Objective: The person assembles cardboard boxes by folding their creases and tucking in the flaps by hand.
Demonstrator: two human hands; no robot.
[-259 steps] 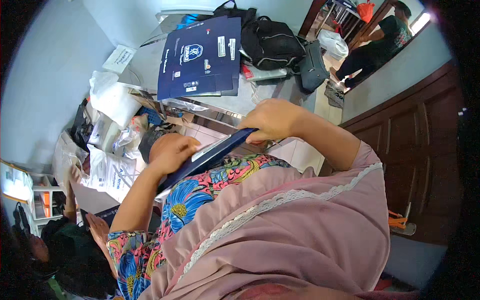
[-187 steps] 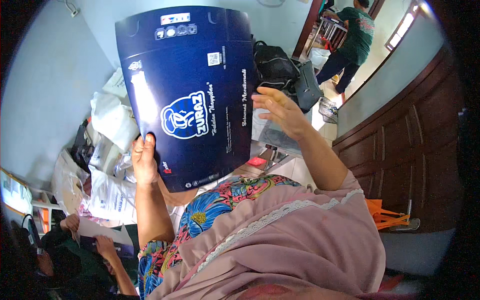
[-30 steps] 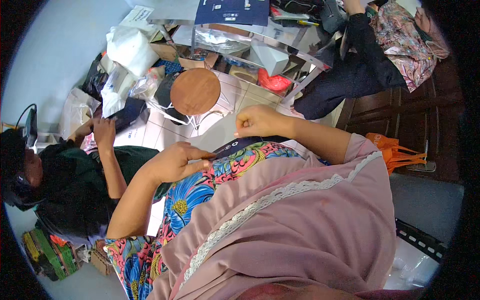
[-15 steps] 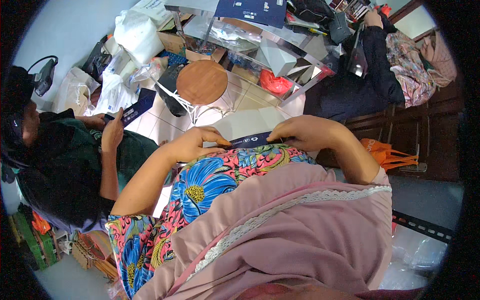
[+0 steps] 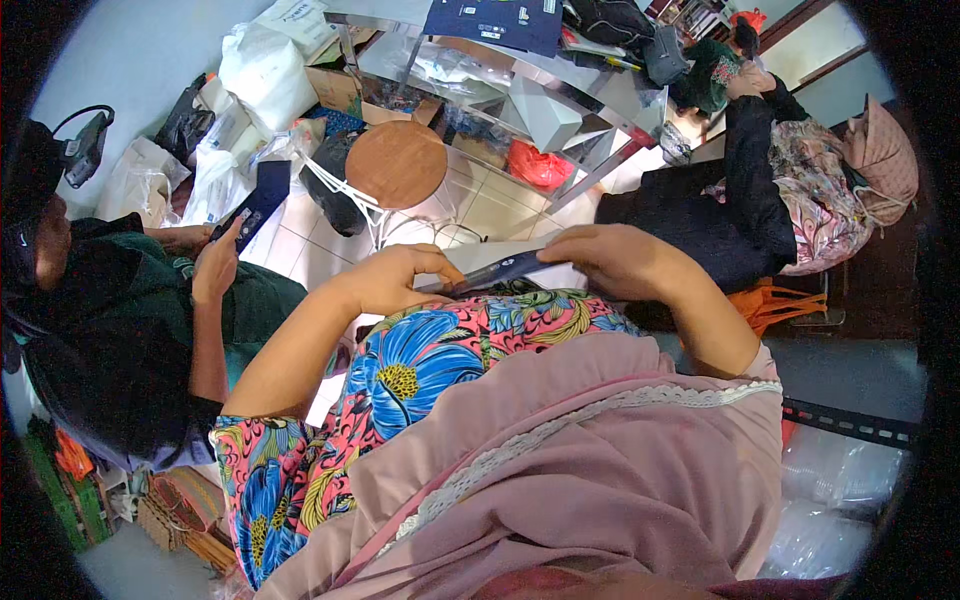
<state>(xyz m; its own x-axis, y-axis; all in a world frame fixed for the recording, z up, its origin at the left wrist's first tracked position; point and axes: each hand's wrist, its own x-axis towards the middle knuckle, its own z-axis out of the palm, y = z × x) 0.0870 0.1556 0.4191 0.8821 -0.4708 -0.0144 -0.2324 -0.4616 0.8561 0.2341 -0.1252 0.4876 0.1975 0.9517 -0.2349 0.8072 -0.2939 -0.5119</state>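
Observation:
A folded piece of card, with a dark blue printed strip (image 5: 508,268) and a white face behind it, is held against the front of my flowered top. My left hand (image 5: 392,280) grips its left end, thumb low and fingers bent over the edge. At the other end my right hand (image 5: 612,262) pinches the strip, its fingers curled over the top. Part of the card's lower side is hidden by my clothing and hands.
A person at the left holds a dark blue printed card (image 5: 262,200). Ahead stand a round wooden-topped stool (image 5: 397,165) and a metal-edged table with a dark blue sheet (image 5: 492,22). Bags (image 5: 265,75) pile by the wall. Another person sits at right near an orange bag (image 5: 770,305).
The blue strip has tilted up at its right end, and less white face shows. My right hand has shifted slightly up. The person at right leaned back; the left person's card turned more upright.

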